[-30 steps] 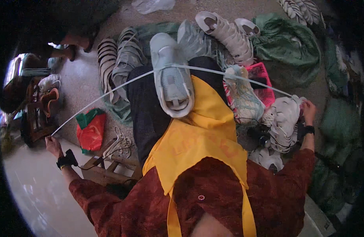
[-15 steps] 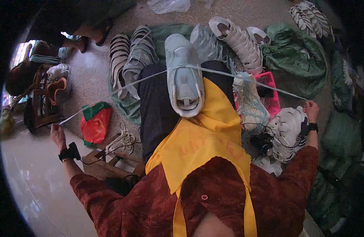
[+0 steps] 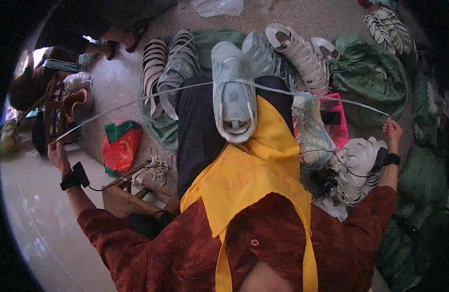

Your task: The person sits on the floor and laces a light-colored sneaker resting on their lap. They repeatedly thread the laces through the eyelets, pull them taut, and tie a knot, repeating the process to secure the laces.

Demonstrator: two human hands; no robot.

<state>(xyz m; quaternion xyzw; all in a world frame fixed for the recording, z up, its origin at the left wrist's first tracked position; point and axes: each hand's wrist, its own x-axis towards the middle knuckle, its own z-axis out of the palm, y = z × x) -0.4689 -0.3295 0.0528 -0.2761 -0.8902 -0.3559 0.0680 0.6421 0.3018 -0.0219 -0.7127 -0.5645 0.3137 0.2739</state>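
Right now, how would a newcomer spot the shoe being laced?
Start at the yellow apron on the person's lap. The shoe lies on the knees above it, sole down. Unlike the other shoes around, a white lace runs through it to both outstretched hands.

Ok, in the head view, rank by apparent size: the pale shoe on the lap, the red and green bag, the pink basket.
1. Pale shoe, though nearest the camera.
2. Red and green bag.
3. Pink basket, partly hidden, so its rank is unsure.
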